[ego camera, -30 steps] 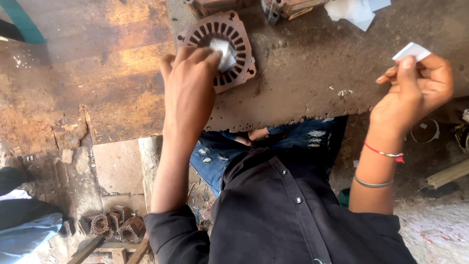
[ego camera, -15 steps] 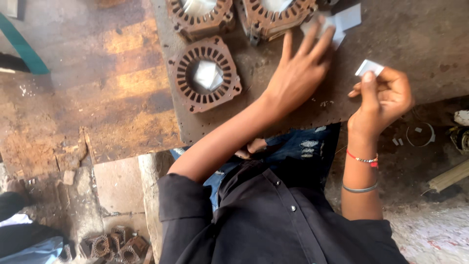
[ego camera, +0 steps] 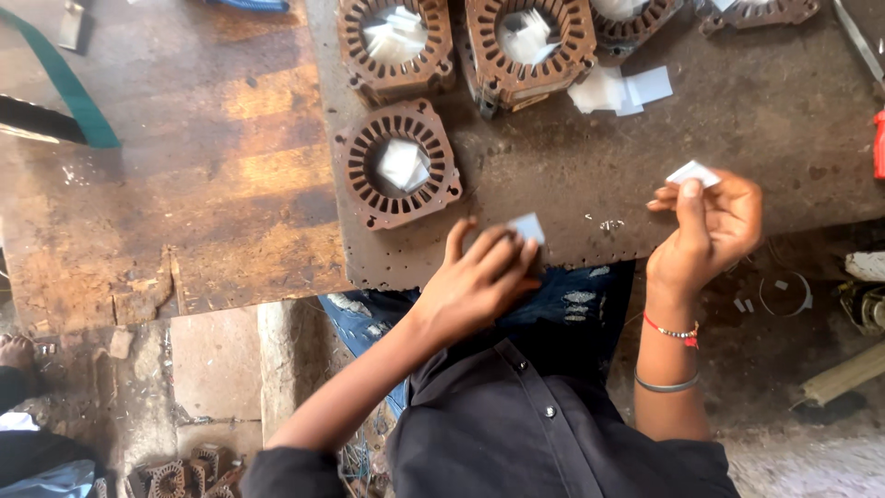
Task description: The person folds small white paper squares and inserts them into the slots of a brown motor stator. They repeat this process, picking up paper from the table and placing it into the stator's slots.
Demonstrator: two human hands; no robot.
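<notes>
Over the near edge of the rusty metal desk [ego camera: 737, 120], the left hand [ego camera: 475, 281] has its grip clamped on a small white paper slip [ego camera: 528, 227] tilted up-right, while the right hand [ego camera: 710, 231] pinches another white slip [ego camera: 693, 172] lying nearly level, beside a round slotted rust-brown stator core [ego camera: 398, 164].

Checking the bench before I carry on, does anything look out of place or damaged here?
Mostly tidy. A few white paper slips lie loose and overlapping on the metal plate beside the slotted stator cores. The wooden bench is worn and chipped along its near edge.
</notes>
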